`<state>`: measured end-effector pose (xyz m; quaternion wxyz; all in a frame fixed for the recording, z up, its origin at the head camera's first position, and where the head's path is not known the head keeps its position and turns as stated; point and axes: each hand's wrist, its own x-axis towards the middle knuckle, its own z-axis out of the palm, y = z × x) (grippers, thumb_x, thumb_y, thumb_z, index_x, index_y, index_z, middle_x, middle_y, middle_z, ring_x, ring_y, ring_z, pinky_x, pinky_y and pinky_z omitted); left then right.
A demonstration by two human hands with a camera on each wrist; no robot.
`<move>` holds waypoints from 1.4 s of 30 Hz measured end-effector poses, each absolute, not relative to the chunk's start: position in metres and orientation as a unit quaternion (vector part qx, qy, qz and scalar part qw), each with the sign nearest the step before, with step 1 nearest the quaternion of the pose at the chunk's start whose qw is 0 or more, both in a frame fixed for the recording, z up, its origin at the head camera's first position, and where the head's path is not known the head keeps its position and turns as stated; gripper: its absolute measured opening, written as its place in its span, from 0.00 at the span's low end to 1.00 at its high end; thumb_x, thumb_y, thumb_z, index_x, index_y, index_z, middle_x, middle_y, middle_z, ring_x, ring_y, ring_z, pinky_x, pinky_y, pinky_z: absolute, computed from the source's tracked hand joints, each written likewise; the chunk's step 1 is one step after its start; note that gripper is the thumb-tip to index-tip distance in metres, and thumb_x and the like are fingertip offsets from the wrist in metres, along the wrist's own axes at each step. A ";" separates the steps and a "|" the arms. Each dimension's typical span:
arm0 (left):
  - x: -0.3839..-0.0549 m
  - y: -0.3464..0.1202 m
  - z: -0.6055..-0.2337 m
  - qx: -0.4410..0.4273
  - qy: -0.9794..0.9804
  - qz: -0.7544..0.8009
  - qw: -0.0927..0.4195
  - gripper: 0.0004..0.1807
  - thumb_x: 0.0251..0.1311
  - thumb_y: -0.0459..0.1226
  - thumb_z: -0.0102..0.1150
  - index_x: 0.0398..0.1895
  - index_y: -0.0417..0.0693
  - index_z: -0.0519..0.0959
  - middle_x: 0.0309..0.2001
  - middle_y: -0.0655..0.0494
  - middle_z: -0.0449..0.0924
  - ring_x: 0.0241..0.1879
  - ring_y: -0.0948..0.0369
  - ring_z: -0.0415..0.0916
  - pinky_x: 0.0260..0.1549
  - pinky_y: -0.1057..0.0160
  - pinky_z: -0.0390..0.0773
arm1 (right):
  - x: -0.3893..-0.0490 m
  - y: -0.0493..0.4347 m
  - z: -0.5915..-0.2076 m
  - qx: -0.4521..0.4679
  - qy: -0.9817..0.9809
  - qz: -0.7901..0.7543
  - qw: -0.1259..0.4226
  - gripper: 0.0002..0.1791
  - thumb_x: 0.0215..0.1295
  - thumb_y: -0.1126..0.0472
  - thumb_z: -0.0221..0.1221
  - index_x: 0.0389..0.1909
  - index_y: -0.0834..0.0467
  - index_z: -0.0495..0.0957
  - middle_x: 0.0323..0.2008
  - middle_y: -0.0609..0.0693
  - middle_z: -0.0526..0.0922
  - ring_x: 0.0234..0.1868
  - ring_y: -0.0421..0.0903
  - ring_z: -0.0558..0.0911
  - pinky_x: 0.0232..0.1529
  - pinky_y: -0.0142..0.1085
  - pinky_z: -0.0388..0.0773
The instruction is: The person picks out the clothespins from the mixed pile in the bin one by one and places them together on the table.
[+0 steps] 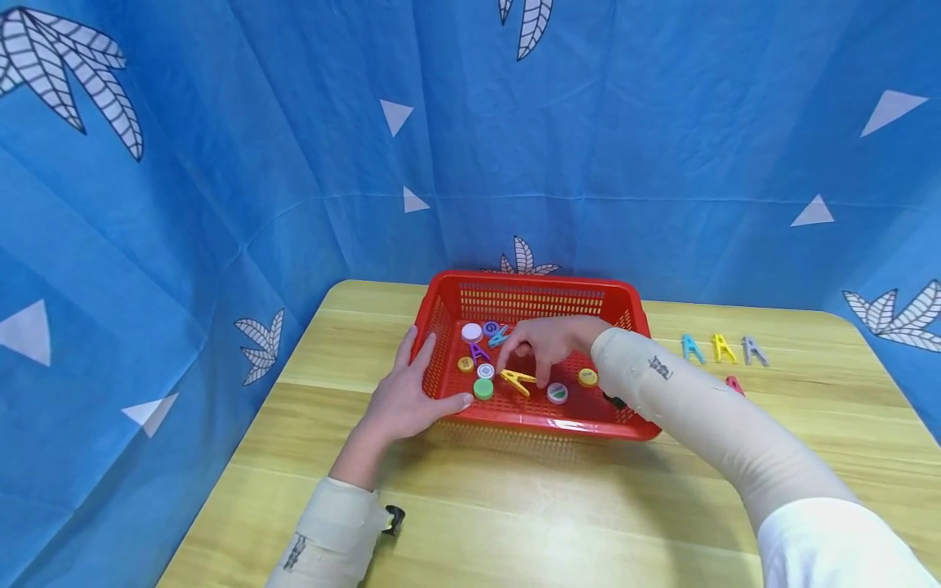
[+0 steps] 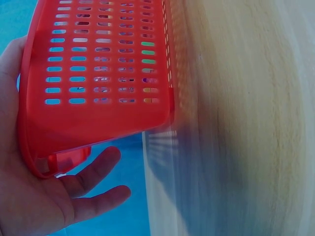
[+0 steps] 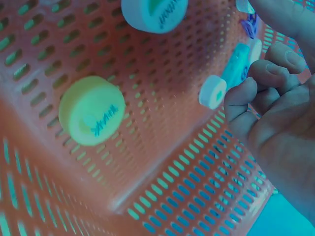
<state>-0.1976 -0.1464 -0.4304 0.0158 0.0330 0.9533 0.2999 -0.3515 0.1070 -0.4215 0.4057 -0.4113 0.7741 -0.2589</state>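
Note:
A red basket [image 1: 507, 420] holds several bottle caps and a few clothespins. My left hand [image 1: 404, 400] is at its near left corner, thumb across the front rim, fingers spread along the left side. In the left wrist view, two fingers reach past the basket's outer wall. My right hand [image 1: 547, 339] reaches down inside, index finger and thumb apart at the two ends of a yellow clothespin [image 1: 519, 381]. Its other fingers [image 3: 273, 73] bend inward in the right wrist view. Beside it lie a white cap with green print [image 1: 557, 394] and a green cap [image 1: 483, 389].
Also in the basket are a purple clothespin [image 1: 478, 353], a light blue clothespin [image 1: 499, 336] and a yellow cap [image 1: 587, 377]. Right of the basket, a blue clothespin [image 1: 691, 349], a yellow one, a lilac one and a red one [image 1: 735, 385] lie on the wooden table [image 1: 515, 523].

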 end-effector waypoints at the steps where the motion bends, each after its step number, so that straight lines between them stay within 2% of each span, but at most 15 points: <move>1: -0.198 -0.146 -0.430 0.032 0.953 0.301 0.017 0.66 0.43 0.68 0.70 0.81 0.53 0.48 0.79 0.55 0.35 0.64 0.47 0.63 0.45 0.44 0.82 | -0.352 0.108 -0.420 -0.409 0.775 -0.262 0.404 0.32 0.47 0.77 0.73 0.55 0.52 0.84 0.37 0.60 0.74 0.39 0.52 0.70 0.25 0.33 0.72; 5: -0.198 -0.146 -0.430 0.029 0.953 0.301 0.019 0.66 0.43 0.66 0.71 0.81 0.53 0.47 0.79 0.55 0.36 0.64 0.47 0.63 0.45 0.44 0.82 | -0.351 0.112 -0.413 -0.400 0.780 -0.271 0.397 0.31 0.49 0.76 0.72 0.56 0.52 0.84 0.48 0.57 0.77 0.50 0.58 0.70 0.30 0.34 0.77; 9: -0.198 -0.145 -0.430 0.026 0.952 0.304 0.023 0.65 0.43 0.65 0.72 0.81 0.54 0.48 0.79 0.56 0.36 0.65 0.47 0.62 0.44 0.45 0.82 | -0.351 0.117 -0.406 -0.406 0.783 -0.269 0.387 0.31 0.49 0.76 0.72 0.56 0.54 0.84 0.37 0.60 0.72 0.44 0.61 0.69 0.31 0.34 0.75; 11: -0.197 -0.145 -0.430 0.022 0.952 0.305 0.026 0.65 0.43 0.64 0.72 0.81 0.55 0.47 0.79 0.57 0.36 0.65 0.48 0.62 0.44 0.45 0.82 | -0.351 0.120 -0.402 -0.404 0.788 -0.264 0.382 0.31 0.49 0.75 0.73 0.56 0.53 0.84 0.38 0.61 0.71 0.43 0.61 0.68 0.31 0.35 0.74; 14: -0.198 -0.144 -0.430 0.019 0.952 0.306 0.027 0.65 0.44 0.64 0.72 0.82 0.56 0.47 0.79 0.57 0.36 0.65 0.48 0.62 0.43 0.46 0.82 | -0.351 0.125 -0.396 -0.398 0.798 -0.261 0.369 0.30 0.48 0.74 0.74 0.54 0.50 0.85 0.46 0.52 0.76 0.45 0.57 0.69 0.33 0.36 0.75; 17: -0.198 -0.144 -0.430 0.018 0.952 0.304 0.026 0.65 0.44 0.64 0.72 0.82 0.56 0.47 0.79 0.57 0.36 0.65 0.48 0.62 0.44 0.45 0.82 | -0.352 0.130 -0.391 -0.393 0.803 -0.264 0.362 0.30 0.47 0.73 0.75 0.52 0.46 0.86 0.40 0.51 0.75 0.39 0.55 0.68 0.32 0.36 0.73; 19: -0.197 -0.144 -0.430 0.018 0.951 0.306 0.025 0.65 0.44 0.64 0.72 0.81 0.56 0.47 0.79 0.56 0.36 0.65 0.48 0.61 0.44 0.45 0.82 | -0.351 0.134 -0.388 -0.391 0.806 -0.264 0.358 0.29 0.48 0.73 0.75 0.51 0.44 0.86 0.40 0.50 0.75 0.40 0.53 0.68 0.32 0.36 0.74; 21: -0.197 -0.144 -0.430 0.018 0.951 0.308 0.025 0.65 0.44 0.64 0.72 0.81 0.56 0.47 0.79 0.56 0.36 0.66 0.47 0.61 0.44 0.45 0.82 | -0.351 0.138 -0.386 -0.388 0.810 -0.263 0.354 0.29 0.48 0.71 0.75 0.50 0.43 0.86 0.42 0.48 0.76 0.42 0.52 0.69 0.35 0.37 0.77; 24: -0.196 -0.144 -0.430 0.019 0.951 0.309 0.026 0.65 0.44 0.64 0.72 0.81 0.55 0.47 0.79 0.56 0.35 0.66 0.47 0.61 0.44 0.45 0.82 | -0.349 0.143 -0.379 -0.384 0.816 -0.262 0.344 0.29 0.47 0.70 0.76 0.51 0.44 0.85 0.53 0.44 0.77 0.50 0.50 0.70 0.42 0.39 0.80; 25: -0.196 -0.144 -0.430 0.020 0.950 0.310 0.027 0.65 0.44 0.64 0.72 0.81 0.55 0.47 0.79 0.56 0.35 0.66 0.47 0.61 0.44 0.45 0.82 | -0.349 0.145 -0.377 -0.382 0.818 -0.260 0.342 0.29 0.47 0.70 0.76 0.51 0.44 0.85 0.54 0.44 0.77 0.50 0.50 0.70 0.43 0.40 0.80; 28: -0.196 -0.144 -0.430 0.020 0.950 0.310 0.027 0.65 0.44 0.64 0.72 0.81 0.55 0.47 0.79 0.56 0.35 0.66 0.46 0.61 0.45 0.44 0.82 | -0.348 0.149 -0.372 -0.383 0.825 -0.249 0.333 0.30 0.47 0.69 0.77 0.52 0.42 0.85 0.50 0.45 0.78 0.45 0.50 0.70 0.39 0.39 0.77; 32: -0.196 -0.145 -0.432 0.019 0.950 0.310 0.029 0.66 0.44 0.65 0.71 0.82 0.55 0.46 0.79 0.56 0.34 0.66 0.46 0.61 0.44 0.44 0.82 | -0.349 0.155 -0.369 -0.378 0.834 -0.235 0.324 0.31 0.46 0.66 0.78 0.52 0.39 0.85 0.49 0.46 0.78 0.42 0.50 0.70 0.37 0.39 0.75; 37: -0.196 -0.144 -0.432 0.019 0.950 0.309 0.030 0.66 0.43 0.65 0.72 0.82 0.56 0.46 0.79 0.56 0.34 0.66 0.46 0.61 0.45 0.44 0.82 | -0.348 0.165 -0.363 -0.372 0.842 -0.238 0.309 0.31 0.45 0.65 0.78 0.52 0.39 0.85 0.51 0.48 0.78 0.47 0.53 0.71 0.41 0.42 0.78; 42: -0.198 -0.145 -0.433 0.024 0.950 0.311 0.025 0.66 0.43 0.65 0.72 0.82 0.56 0.46 0.79 0.56 0.34 0.66 0.46 0.60 0.45 0.44 0.82 | -0.347 0.179 -0.357 -0.358 0.849 -0.248 0.300 0.31 0.46 0.66 0.78 0.52 0.41 0.84 0.52 0.46 0.77 0.54 0.52 0.70 0.47 0.43 0.77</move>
